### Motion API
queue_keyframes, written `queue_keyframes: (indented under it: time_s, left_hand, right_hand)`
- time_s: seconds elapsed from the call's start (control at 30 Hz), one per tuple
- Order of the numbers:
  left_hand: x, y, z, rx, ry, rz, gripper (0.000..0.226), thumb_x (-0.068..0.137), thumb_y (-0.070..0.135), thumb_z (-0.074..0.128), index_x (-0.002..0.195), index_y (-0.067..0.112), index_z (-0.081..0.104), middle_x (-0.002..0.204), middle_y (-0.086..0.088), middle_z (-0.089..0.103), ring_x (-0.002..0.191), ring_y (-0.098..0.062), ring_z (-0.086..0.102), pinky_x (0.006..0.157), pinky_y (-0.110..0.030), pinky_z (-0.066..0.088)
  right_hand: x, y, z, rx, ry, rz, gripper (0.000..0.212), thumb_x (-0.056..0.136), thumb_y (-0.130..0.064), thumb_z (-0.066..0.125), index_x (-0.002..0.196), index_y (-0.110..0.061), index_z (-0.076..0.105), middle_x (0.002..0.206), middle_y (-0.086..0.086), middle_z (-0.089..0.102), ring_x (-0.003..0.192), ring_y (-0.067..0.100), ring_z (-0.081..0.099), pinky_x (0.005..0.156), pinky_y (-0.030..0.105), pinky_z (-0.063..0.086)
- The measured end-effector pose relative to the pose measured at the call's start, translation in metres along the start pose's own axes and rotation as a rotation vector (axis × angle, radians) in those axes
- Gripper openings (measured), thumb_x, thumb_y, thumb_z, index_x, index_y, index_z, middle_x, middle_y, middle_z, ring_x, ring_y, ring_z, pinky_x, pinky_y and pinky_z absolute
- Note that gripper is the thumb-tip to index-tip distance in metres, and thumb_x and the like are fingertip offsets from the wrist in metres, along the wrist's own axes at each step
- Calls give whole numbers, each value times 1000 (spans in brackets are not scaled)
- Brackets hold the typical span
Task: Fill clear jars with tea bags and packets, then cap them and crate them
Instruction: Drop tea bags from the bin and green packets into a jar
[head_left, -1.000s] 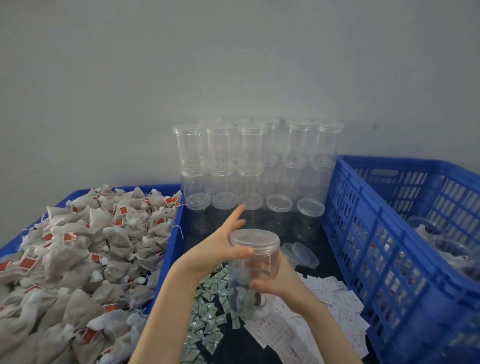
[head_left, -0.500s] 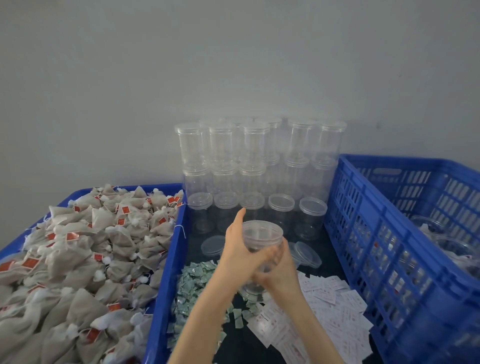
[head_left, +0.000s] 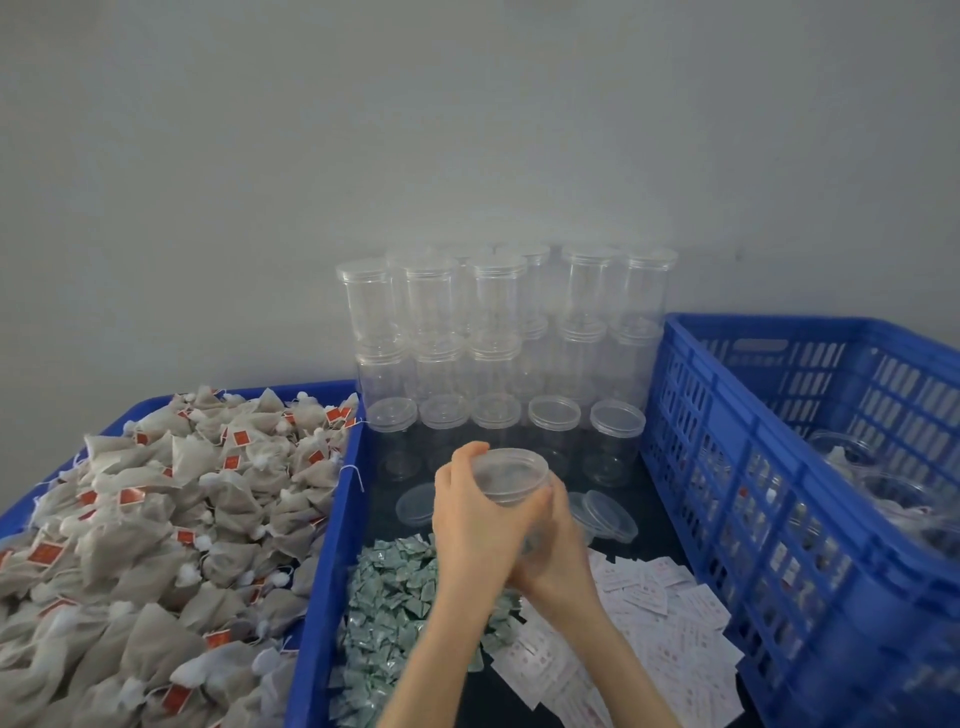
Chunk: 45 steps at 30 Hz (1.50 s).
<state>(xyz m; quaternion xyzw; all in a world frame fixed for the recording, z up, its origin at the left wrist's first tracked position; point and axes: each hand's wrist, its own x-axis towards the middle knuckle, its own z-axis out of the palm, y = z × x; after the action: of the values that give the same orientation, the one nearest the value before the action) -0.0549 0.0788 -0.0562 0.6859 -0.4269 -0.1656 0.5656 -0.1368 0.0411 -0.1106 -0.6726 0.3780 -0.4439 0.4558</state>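
A clear jar (head_left: 511, 475) with its lid on stands low over the dark work surface in the middle. My left hand (head_left: 475, 519) wraps round its upper part at the lid. My right hand (head_left: 558, 561) grips the jar's lower body from the right, partly hidden behind the left hand. Tea bags (head_left: 171, 525) with red tags fill the blue tray (head_left: 332, 525) on the left. Small green packets (head_left: 395, 597) lie below my hands, white packets (head_left: 660, 618) to their right.
Stacked empty capped jars (head_left: 493, 332) stand against the wall behind. Loose lids (head_left: 605, 514) lie right of my hands, another lid (head_left: 415, 504) to the left. A tall blue crate (head_left: 737, 467) on the right holds filled jars (head_left: 883, 483).
The jar has gone down and away from me, from chest height to near the surface. My left hand has closed over the lid; its fingers were spread out before.
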Motion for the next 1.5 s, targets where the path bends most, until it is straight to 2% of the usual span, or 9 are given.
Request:
queue_keyframes:
  time_s: [0.13, 0.3, 0.5, 0.7, 0.83, 1.13, 1.23, 1.37, 1.5]
  left_hand:
    - [-14, -5, 12, 15, -20, 66, 100, 68, 36, 84, 145, 37, 20, 131, 16, 26, 123, -4, 31, 107, -31, 30]
    - [5, -18, -22, -104, -302, 72, 67, 83, 13, 72, 132, 42, 36, 127, 12, 49, 117, -1, 49, 91, -13, 38]
    - [26, -18, -46, -207, -637, -97, 103, 62, 29, 84, 144, 45, 23, 132, 13, 42, 124, -12, 47, 108, -37, 39]
    - [9, -12, -11, 2, -150, 12, 79, 62, 38, 87, 126, 44, 41, 123, 14, 50, 108, -1, 50, 88, -22, 43]
    - [-15, -6, 9, 106, 138, -3, 90, 64, 51, 80, 138, 38, 31, 133, 11, 41, 124, -13, 43, 103, -37, 41]
    - [5, -21, -20, 117, -334, 113, 107, 57, 55, 76, 144, 53, 13, 155, 12, 11, 142, -10, 18, 105, -26, 25]
    - [16, -21, -26, 230, -462, 151, 94, 53, 67, 66, 138, 58, 24, 142, 20, 36, 126, -3, 39, 94, -21, 32]
    - [5, -18, -8, 429, -173, 68, 89, 62, 79, 53, 141, 44, 33, 120, 16, 38, 117, -10, 45, 95, -28, 41]
    - [-9, -1, 5, 925, 75, 101, 103, 65, 88, 6, 140, 27, 43, 119, 3, 62, 112, -20, 57, 96, -39, 36]
  right_hand:
    - [4, 4, 2, 36, 78, 71, 78, 49, -56, 79, 115, -65, 37, 112, -18, 65, 100, -3, 65, 78, 18, 54]
    - [2, 16, -19, 167, -55, 121, 108, 41, -27, 92, 136, -28, 43, 125, -8, 66, 118, 8, 62, 95, 33, 56]
    - [0, 20, -20, 95, -285, 147, 90, 50, -23, 91, 128, -34, 48, 119, -20, 66, 113, 3, 64, 88, 26, 57]
    - [-3, 15, 4, 42, -33, 98, 92, 46, -35, 91, 126, -39, 46, 115, -18, 67, 105, -3, 65, 85, 22, 55]
    - [-10, 14, 16, -71, 185, -3, 58, 82, -15, 74, 129, -36, 47, 116, -16, 65, 103, -5, 63, 87, 29, 56]
    - [-13, 25, -7, -39, -13, 78, 102, 45, -34, 91, 135, -35, 41, 117, -17, 64, 108, 10, 66, 83, 37, 60]
    - [-18, 24, -3, -39, -16, 49, 96, 49, -35, 91, 132, -39, 43, 116, -18, 64, 107, 8, 65, 84, 35, 60]
    - [-21, 18, 6, -102, 83, -8, 86, 54, -45, 79, 131, -42, 40, 124, -18, 59, 114, 2, 59, 88, 23, 52]
    - [-22, 16, 13, -273, 164, -25, 96, 60, -69, 57, 145, -29, 33, 143, -11, 46, 128, 12, 49, 101, 40, 48]
